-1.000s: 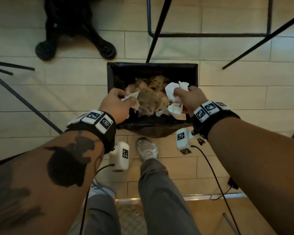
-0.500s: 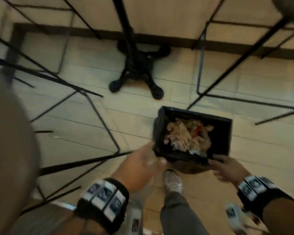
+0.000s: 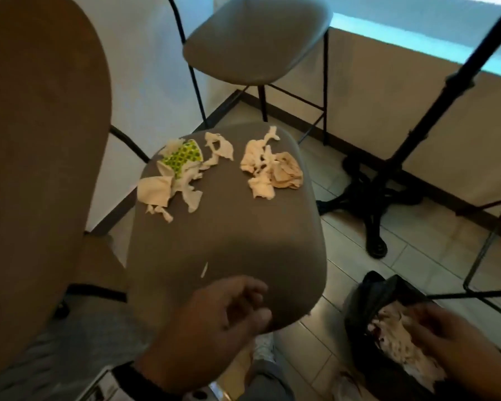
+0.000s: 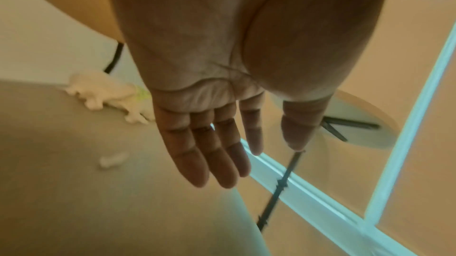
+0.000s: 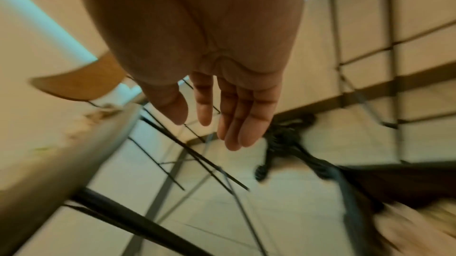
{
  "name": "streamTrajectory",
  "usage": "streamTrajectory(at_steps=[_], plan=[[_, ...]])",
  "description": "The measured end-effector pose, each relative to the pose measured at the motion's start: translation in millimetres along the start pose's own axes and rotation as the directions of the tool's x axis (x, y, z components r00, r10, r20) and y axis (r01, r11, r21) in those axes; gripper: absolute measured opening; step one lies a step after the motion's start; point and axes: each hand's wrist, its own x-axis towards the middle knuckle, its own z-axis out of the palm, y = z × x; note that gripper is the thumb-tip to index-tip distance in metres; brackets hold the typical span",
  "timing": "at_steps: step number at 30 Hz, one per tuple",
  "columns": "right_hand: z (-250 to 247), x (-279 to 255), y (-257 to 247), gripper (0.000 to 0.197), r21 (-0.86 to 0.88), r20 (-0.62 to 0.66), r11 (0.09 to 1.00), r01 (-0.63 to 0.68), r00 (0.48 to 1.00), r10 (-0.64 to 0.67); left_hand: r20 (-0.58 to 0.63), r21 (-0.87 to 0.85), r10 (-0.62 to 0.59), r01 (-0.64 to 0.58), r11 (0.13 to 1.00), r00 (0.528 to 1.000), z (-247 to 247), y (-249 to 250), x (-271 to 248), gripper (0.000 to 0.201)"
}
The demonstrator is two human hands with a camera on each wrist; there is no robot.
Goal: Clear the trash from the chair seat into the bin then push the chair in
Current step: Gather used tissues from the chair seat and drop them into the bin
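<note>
The grey chair seat [image 3: 229,238] carries crumpled paper at its far end: white tissue with a green-dotted wrapper [image 3: 177,169] on the left, white and brown napkins [image 3: 269,169] on the right, and a tiny scrap [image 3: 204,270] near the front. My left hand [image 3: 243,305] hovers over the seat's near edge, fingers relaxed and empty; in the left wrist view its fingers [image 4: 212,155] are straight above the seat [image 4: 98,192]. My right hand [image 3: 446,322] is over the black-lined bin [image 3: 365,302] on the floor at lower right, fingers [image 5: 237,119] extended, holding nothing.
A wooden tabletop [image 3: 35,134] rises on the left. A second grey stool [image 3: 255,39] stands behind the chair. A black cast table base [image 3: 370,204] and pole [image 3: 446,91] stand right of the seat. Thin black chair legs cross the tiled floor [image 3: 417,250].
Both hands let go of the crumpled paper into the bin and are now empty. My view swung up and left from the bin to the chair seat, and my left hand moved over the seat.
</note>
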Motion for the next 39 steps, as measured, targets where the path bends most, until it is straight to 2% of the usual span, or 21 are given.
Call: streamTrajectory(at_steps=[1, 4, 8, 11, 13, 16, 19, 21, 25, 29, 34, 39], plan=[[1, 3, -26, 0.017, -0.037, -0.04, 0.998, 0.046, 0.998, -0.047, -0.069, 0.001, 0.014, -0.014, 1.0, 0.998, -15, -2, 2, 0.022], [0, 15, -123, 0.018, -0.092, -0.027, 0.971, 0.221, 0.974, -0.224, -0.287, 0.042, 0.06, -0.05, 0.998, 0.956, -53, -10, 20, 0.023], [9, 45, -213, 0.024, -0.13, -0.16, 0.916, 0.379, 0.904, -0.396, -0.472, 0.153, 0.082, -0.01, 0.988, 0.878, -77, -15, 58, 0.03], [16, 78, -251, 0.037, -0.182, -0.229, 0.886, 0.427, 0.857, -0.461, -0.578, 0.144, 0.04, 0.053, 0.988, 0.815, -85, -15, 87, 0.041], [20, 98, -267, 0.044, -0.219, -0.213, 0.88, 0.422, 0.859, -0.465, -0.636, 0.164, 0.035, 0.091, 0.982, 0.771, -88, -17, 103, 0.048], [26, 117, -279, 0.047, -0.25, -0.163, 0.87, 0.425, 0.867, -0.47, -0.668, 0.21, 0.057, 0.115, 0.971, 0.742, -91, -20, 124, 0.056], [30, 134, -277, 0.05, -0.326, -0.114, 0.835, 0.444, 0.858, -0.501, -0.622, 0.273, 0.047, 0.16, 0.949, 0.781, -91, -21, 146, 0.06], [32, 140, -272, 0.045, -0.404, -0.09, 0.792, 0.457, 0.842, -0.532, -0.583, 0.309, -0.023, 0.247, 0.918, 0.812, -92, -21, 157, 0.062], [32, 140, -267, 0.021, -0.438, -0.069, 0.761, 0.479, 0.826, -0.559, -0.561, 0.345, -0.104, 0.346, 0.872, 0.821, -92, -24, 169, 0.041], [31, 134, -262, 0.007, -0.341, -0.07, 0.795, 0.501, 0.83, -0.553, -0.572, 0.303, -0.159, 0.388, 0.871, 0.805, -92, -26, 166, 0.019], [18, 123, -243, 0.009, -0.059, -0.184, 0.902, 0.427, 0.884, -0.43, -0.616, 0.242, -0.088, 0.295, 0.924, 0.783, -80, -9, 140, 0.012], [-1, 106, -212, 0.007, 0.146, -0.321, 0.921, 0.362, 0.898, -0.302, -0.584, 0.36, 0.152, 0.087, 0.929, 0.798, -76, 15, 109, 0.018]])
